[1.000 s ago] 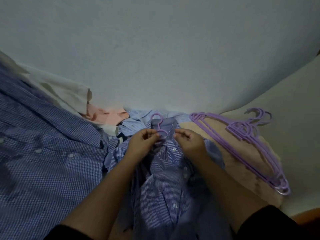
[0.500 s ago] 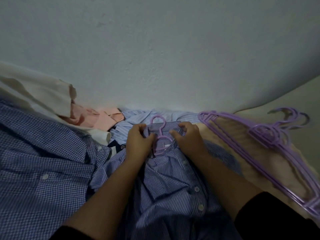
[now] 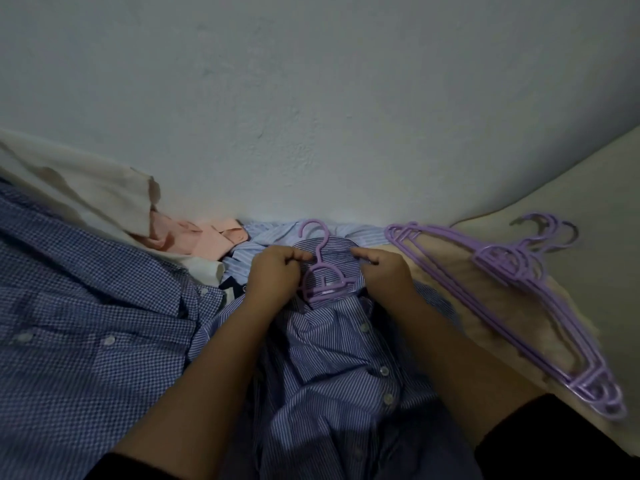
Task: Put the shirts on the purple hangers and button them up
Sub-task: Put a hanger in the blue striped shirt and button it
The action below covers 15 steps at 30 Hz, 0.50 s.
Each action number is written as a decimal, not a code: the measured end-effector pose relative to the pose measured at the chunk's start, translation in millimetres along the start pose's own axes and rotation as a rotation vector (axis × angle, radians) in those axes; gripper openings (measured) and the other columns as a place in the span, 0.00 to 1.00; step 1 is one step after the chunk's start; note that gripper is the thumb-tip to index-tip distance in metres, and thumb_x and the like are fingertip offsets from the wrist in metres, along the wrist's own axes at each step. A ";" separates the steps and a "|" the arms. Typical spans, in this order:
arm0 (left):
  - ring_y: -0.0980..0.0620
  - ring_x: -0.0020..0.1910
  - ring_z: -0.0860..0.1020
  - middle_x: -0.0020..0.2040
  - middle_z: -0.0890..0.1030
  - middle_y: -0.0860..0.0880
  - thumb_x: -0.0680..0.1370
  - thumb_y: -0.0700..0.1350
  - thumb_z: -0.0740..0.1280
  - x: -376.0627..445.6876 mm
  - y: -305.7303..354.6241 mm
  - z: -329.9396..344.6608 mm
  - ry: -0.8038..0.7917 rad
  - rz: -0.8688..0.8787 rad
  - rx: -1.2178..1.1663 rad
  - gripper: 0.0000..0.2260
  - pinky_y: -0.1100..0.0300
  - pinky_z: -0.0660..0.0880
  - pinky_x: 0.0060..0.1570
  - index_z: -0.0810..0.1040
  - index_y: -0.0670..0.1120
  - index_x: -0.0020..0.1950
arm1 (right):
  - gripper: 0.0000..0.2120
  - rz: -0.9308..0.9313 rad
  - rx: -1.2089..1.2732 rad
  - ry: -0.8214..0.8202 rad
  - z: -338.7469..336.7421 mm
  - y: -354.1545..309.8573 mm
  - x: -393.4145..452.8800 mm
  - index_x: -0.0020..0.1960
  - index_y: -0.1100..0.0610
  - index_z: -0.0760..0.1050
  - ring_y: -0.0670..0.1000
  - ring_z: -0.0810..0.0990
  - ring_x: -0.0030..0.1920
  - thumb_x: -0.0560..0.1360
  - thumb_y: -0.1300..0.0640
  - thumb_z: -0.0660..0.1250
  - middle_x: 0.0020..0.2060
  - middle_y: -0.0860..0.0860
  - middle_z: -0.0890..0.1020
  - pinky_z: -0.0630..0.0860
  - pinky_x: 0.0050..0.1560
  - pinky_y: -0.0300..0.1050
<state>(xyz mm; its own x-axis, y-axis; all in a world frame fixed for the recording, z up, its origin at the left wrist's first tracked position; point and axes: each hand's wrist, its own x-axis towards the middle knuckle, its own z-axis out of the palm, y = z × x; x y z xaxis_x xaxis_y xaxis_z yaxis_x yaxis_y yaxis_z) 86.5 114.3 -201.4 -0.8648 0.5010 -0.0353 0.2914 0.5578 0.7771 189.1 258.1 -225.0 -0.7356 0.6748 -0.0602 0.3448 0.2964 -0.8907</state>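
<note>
A blue striped shirt [image 3: 339, 358] lies in front of me with a purple hanger [image 3: 323, 271] inside its collar, the hook pointing at the wall. My left hand [image 3: 273, 277] pinches the left side of the collar beside the hanger neck. My right hand [image 3: 384, 271] pinches the right side of the collar. Several white buttons run down the placket below. A stack of spare purple hangers [image 3: 512, 292] lies to the right.
A blue checked shirt [image 3: 86, 323] spreads over the left. Behind it lie a cream garment [image 3: 86, 192], a pink shirt [image 3: 201, 237] and a light blue striped shirt [image 3: 263, 233] against the white wall [image 3: 311, 116]. The beige bed surface [image 3: 571, 202] extends right.
Both hands moved from the placket near the top button up to the collar and now pinch it on either side of the hanger. The view has shifted slightly.
</note>
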 end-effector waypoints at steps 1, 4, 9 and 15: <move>0.52 0.31 0.75 0.42 0.81 0.49 0.76 0.34 0.59 -4.9 5.2 -4.3 -0.017 0.004 0.002 0.17 0.65 0.71 0.28 0.83 0.48 0.55 | 0.21 0.002 0.009 -0.023 -4.2 -3.6 -3.8 0.63 0.56 0.77 0.60 0.80 0.45 0.76 0.70 0.56 0.59 0.59 0.80 0.78 0.46 0.51; 0.53 0.38 0.77 0.50 0.83 0.47 0.76 0.34 0.62 -21.2 19.0 -16.8 -0.055 0.047 0.000 0.18 0.64 0.72 0.38 0.81 0.47 0.60 | 0.26 -0.014 -0.086 -0.098 -14.6 -15.5 -14.1 0.67 0.54 0.73 0.64 0.78 0.56 0.75 0.73 0.53 0.66 0.56 0.74 0.75 0.55 0.54; 0.52 0.53 0.79 0.56 0.83 0.46 0.76 0.38 0.67 -37.7 28.3 -35.3 -0.048 -0.031 -0.134 0.11 0.61 0.73 0.57 0.83 0.43 0.57 | 0.26 0.049 0.058 -0.132 -36.1 -25.9 -36.0 0.67 0.54 0.72 0.45 0.72 0.21 0.75 0.72 0.52 0.49 0.56 0.78 0.66 0.21 0.34; 0.47 0.45 0.78 0.48 0.84 0.44 0.74 0.37 0.69 -52.9 34.8 -55.3 -0.155 -0.197 -0.361 0.09 0.56 0.76 0.46 0.84 0.44 0.52 | 0.19 0.195 0.324 -0.115 -49.1 -30.1 -47.1 0.47 0.47 0.82 0.54 0.78 0.44 0.71 0.66 0.58 0.44 0.50 0.82 0.77 0.48 0.49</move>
<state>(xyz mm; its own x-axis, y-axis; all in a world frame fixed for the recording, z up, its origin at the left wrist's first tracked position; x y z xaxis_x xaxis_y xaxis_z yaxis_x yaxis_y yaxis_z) 119.8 70.6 -137.8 -0.8100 0.5169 -0.2769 -0.0582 0.3989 0.9151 242.0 250.6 -173.2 -0.7413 0.6117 -0.2761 0.2962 -0.0710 -0.9525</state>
